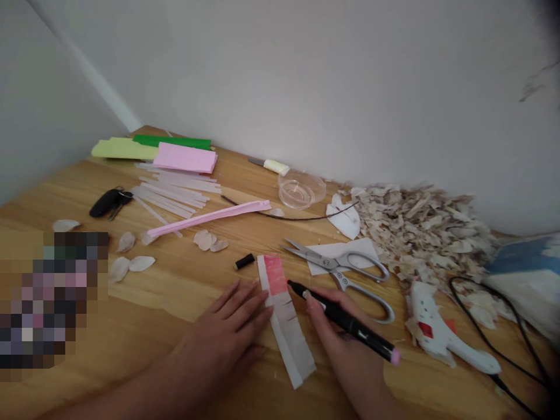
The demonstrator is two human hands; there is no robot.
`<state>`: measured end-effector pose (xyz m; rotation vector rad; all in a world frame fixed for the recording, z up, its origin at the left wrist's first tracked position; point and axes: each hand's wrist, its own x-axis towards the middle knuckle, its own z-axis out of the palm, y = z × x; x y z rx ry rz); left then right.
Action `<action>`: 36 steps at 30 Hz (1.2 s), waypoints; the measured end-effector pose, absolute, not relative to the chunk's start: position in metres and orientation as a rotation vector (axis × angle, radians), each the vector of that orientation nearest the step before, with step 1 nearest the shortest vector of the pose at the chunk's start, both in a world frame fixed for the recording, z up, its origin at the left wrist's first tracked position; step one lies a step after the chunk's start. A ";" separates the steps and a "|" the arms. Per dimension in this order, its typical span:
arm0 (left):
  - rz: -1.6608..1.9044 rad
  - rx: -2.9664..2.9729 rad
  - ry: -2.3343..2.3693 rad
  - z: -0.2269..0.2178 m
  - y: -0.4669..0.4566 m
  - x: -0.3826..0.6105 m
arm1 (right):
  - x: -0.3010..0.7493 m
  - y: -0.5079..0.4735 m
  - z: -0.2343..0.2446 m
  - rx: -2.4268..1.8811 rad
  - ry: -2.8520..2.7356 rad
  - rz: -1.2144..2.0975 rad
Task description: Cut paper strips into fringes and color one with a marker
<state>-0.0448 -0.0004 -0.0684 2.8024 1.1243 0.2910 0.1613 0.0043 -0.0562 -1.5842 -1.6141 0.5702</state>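
My right hand [345, 344] grips a black marker [350, 321] with a pink end, its tip close to the right edge of a white paper strip [291, 335]. The upper part of that strip is coloured pinkish red, and its right side is cut into tabs. My left hand [231, 326] lies flat with fingers stretched out, fingertips at the strip's left edge. A small black marker cap [244, 262] lies just above the left hand. Metal scissors [339, 271] rest partly open beyond the right hand, over a white paper piece [317, 259].
A pile of dried petals [424, 221] and a white glue gun [437, 326] with a black cable lie to the right. Farther back are a clear plastic cup [301, 189], a knife [275, 167], a folded pink strip [210, 217], glue sticks [175, 195], coloured paper [186, 157] and keys [107, 202].
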 end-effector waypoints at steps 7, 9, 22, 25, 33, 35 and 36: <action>0.337 2.779 1.130 -0.062 -0.003 -0.048 | 0.172 0.002 -0.053 -1.587 -1.626 0.557; 0.318 2.773 1.076 -0.061 -0.004 -0.049 | 0.170 0.000 -0.054 -1.567 -1.650 0.553; 0.222 2.752 1.041 -0.063 -0.003 -0.047 | 0.162 -0.004 -0.062 -1.441 -1.783 0.582; 0.225 2.725 1.048 -0.063 -0.003 -0.046 | 0.161 -0.003 -0.063 -1.440 -1.796 0.574; 0.204 2.718 1.068 -0.067 -0.005 -0.047 | 0.165 -0.002 -0.059 -1.593 -1.672 0.576; 0.191 2.730 1.078 -0.066 -0.004 -0.046 | 0.164 -0.002 -0.059 -1.536 -1.719 0.565; 0.181 2.736 1.081 -0.065 -0.004 -0.046 | 0.163 -0.002 -0.059 -1.503 -1.745 0.575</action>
